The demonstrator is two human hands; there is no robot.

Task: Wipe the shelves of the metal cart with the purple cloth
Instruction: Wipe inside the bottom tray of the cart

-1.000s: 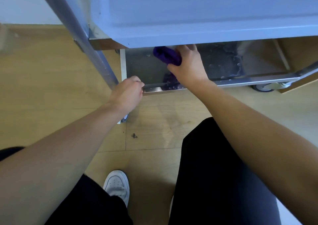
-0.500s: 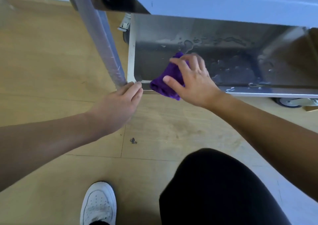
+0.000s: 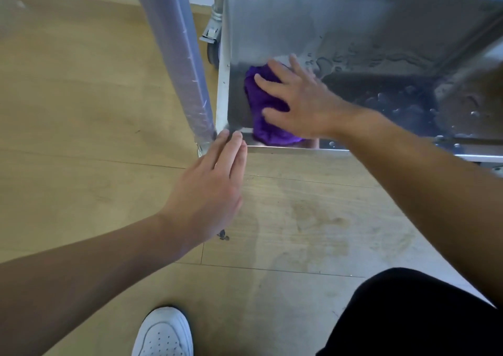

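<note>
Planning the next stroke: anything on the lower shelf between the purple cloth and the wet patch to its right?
Nothing visible. The right hand presses the purple cloth flat in the near-left corner of the shelf; between it and the water droplets lies only bare metal. The left hand touches the front rim, outside the wiping path.

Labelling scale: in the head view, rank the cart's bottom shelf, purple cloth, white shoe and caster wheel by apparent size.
1. bottom shelf
2. purple cloth and white shoe look alike; cloth partly hidden, shoe cropped and nearer, so unranked
3. caster wheel

Purple cloth (image 3: pixel 258 102) farther in on shelf (image 3: pixel 313 15)
</note>
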